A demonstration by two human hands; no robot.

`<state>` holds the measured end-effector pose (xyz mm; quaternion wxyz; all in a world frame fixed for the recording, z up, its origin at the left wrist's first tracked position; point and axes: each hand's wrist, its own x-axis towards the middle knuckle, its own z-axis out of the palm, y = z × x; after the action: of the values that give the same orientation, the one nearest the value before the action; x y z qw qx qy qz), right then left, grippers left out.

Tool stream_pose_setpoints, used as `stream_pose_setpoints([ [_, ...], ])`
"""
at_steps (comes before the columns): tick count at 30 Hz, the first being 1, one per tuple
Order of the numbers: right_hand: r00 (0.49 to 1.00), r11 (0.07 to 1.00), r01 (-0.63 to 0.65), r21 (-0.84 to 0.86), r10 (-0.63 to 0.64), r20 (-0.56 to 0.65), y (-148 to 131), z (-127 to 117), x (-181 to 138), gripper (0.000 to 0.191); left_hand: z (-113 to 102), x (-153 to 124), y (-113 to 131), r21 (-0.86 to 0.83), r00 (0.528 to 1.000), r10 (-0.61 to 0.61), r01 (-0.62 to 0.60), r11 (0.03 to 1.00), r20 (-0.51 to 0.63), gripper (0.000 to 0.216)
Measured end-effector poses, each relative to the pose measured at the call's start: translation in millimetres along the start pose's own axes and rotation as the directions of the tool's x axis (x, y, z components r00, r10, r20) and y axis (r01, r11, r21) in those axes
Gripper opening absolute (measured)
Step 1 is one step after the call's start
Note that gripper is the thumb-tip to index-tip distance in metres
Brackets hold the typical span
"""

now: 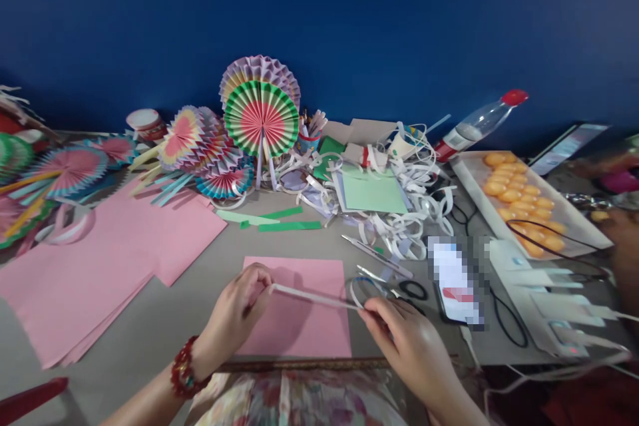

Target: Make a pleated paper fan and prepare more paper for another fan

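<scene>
I'm watching both hands pinching one white strip (314, 297) between them, over the pink square (294, 339), which I'm using as my landmark. The left hand (244, 299) is gripping one end with thumb and fingertips above the left part of the pink square; the right hand (412, 336) is pinching the strip just past the square's right edge. Between them the strip is running straight, its long axis going left to right across the pink square and dipping a little toward the near side at the right hand. By the shadows under it I'm judging that it is hanging above the paper, not resting on it.

Beside the right fingertips a thin loop (352, 293) is curling up at the square's right edge; whether it is this strip's own tail, I cannot tell. So the left hand is being the one over the paper, while the right is standing nearer the loop and the scissors (369, 273), which are lying right of the pink square, partly hidden by that hand.

Farther out, a phone (456, 289) is lying to the square's right, a pile of curled strips (399, 236) is sitting beyond its far right corner, a pink stack (114, 239) is spreading to its left, and a paper fan (272, 123) is standing well beyond its far edge.
</scene>
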<state>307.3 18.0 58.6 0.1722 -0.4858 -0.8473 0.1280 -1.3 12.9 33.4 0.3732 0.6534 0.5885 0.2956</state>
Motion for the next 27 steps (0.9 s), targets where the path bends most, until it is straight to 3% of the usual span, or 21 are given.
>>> stream_pose_setpoints([
  [7,0.999,0.998,-0.001,-0.065,-0.002,-0.046,31,8,12,0.017,10,8,9,-0.018,0.998,0.062,-0.063,0.998,-0.027,0.013],
  [14,0.984,0.985,0.165,-0.048,-0.168,-0.059,19,7,33,0.022,-9,3,-3,0.042,0.987,0.023,-0.017,0.999,-0.158,0.011],
  [20,0.983,0.986,0.165,-0.026,-0.167,-0.075,19,13,40,0.02,-17,-1,-15,0.166,0.978,0.003,0.033,0.986,-0.209,0.013],
  [27,0.957,0.958,0.28,-0.07,-0.284,-0.053,27,13,45,0.024,-23,5,-23,0.238,0.966,-0.013,0.077,0.968,-0.26,0.012],
])
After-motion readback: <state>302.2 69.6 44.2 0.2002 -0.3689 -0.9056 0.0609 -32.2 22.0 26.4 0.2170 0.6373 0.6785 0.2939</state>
